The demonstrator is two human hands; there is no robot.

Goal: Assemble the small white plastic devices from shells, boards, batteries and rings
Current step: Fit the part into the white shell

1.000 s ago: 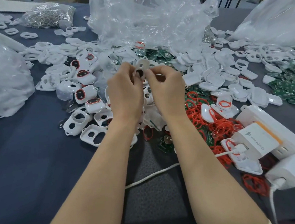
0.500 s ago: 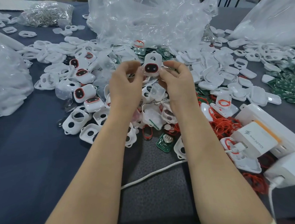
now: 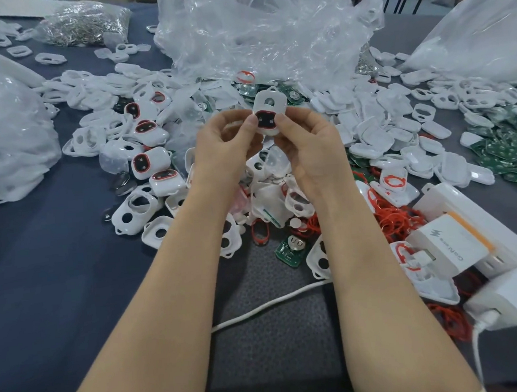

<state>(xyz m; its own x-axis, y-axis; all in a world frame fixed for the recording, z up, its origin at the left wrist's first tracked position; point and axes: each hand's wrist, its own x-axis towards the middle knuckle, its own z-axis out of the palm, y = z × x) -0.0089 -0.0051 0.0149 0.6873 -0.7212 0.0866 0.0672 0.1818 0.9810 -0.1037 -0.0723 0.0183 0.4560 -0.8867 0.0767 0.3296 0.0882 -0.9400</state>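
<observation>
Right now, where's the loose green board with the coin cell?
Head view: the green board lies at the near edge of the pile, beyond the white cable, a red ring to its left and a white shell to its right.

One white plastic device with a red-ringed dark window (image 3: 268, 116) is being held up, and at least five more finished ones (image 3: 146, 164) are lying at the left. Three big clear plastic bags (image 3: 256, 32) are sitting round the surface (image 3: 42, 290). Two white chargers (image 3: 450, 247) are standing at the right. Loose white shells (image 3: 134, 211), green boards (image 3: 510, 151) and red rings (image 3: 398, 219) are lying in heaps too many to count.
</observation>
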